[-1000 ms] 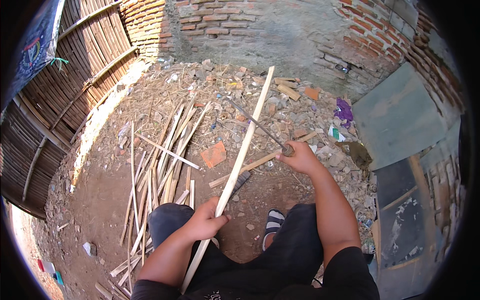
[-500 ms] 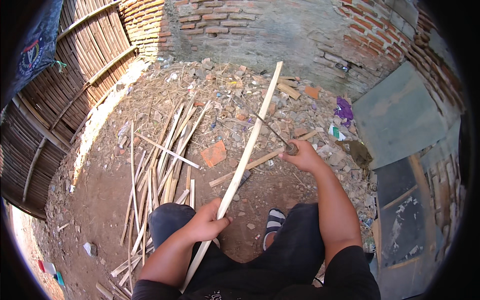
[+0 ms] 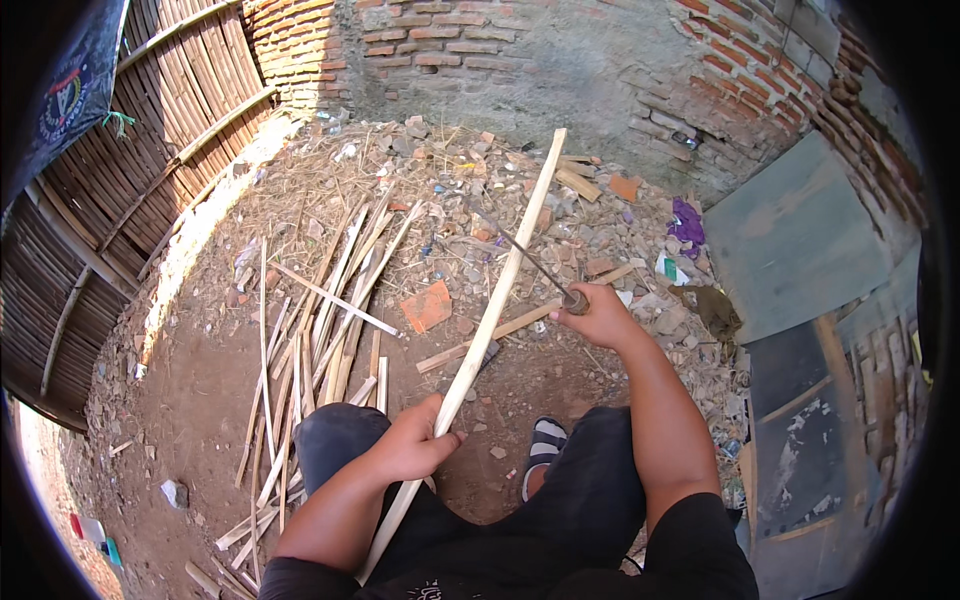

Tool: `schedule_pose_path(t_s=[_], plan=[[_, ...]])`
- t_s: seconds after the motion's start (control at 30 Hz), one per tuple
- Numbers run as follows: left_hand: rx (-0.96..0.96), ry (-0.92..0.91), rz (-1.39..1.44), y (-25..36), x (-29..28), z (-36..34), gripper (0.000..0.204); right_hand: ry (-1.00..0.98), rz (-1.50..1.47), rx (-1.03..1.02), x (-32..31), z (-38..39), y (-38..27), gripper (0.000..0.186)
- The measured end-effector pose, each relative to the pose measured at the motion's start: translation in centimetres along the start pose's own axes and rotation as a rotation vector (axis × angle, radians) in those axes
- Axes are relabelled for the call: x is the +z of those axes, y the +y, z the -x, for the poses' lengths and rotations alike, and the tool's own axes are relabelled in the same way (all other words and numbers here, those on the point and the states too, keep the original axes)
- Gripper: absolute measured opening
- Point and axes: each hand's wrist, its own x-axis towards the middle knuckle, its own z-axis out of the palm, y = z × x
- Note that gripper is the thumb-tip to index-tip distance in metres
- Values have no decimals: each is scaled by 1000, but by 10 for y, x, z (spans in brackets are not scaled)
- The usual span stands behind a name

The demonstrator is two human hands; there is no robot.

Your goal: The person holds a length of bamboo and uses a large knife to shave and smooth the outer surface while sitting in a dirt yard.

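Note:
A long pale wooden strip (image 3: 493, 315) slants from my lap up and away toward the rubble. My left hand (image 3: 412, 445) is closed round its lower part, thumb across the top. In my right hand (image 3: 600, 318) is the round handle of a long, thin-bladed knife (image 3: 545, 270), seen nearly edge-on. Its blade points up and left and crosses the strip above the middle; it appears to lie against the wood. Left of my knee lies a loose pile of wooden strips (image 3: 340, 300).
Brick rubble (image 3: 460, 180) and dry straw cover the ground ahead, up to a brick wall (image 3: 560, 70). Another wooden strip (image 3: 520, 322) lies under the held one. Grey panels (image 3: 800, 240) lean at the right. A bamboo fence (image 3: 190, 90) stands at the left.
My right hand has shifted slightly left and down with the knife. The left hand and the strip it holds have barely moved.

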Motion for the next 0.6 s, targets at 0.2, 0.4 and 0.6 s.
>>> schedule_pose_path(t_s=[0.2, 0.4, 0.6], plan=[[-4, 25, -98, -3, -2, 0, 31, -384, 133, -79, -9, 2, -31, 46], [-16, 1, -67, 3, -2, 2, 31, 99, 22, 120, 0, -5, 2, 57], [-30, 21, -49, 1, -4, 2, 30, -329, 165, -72, -12, 3, -33, 45]])
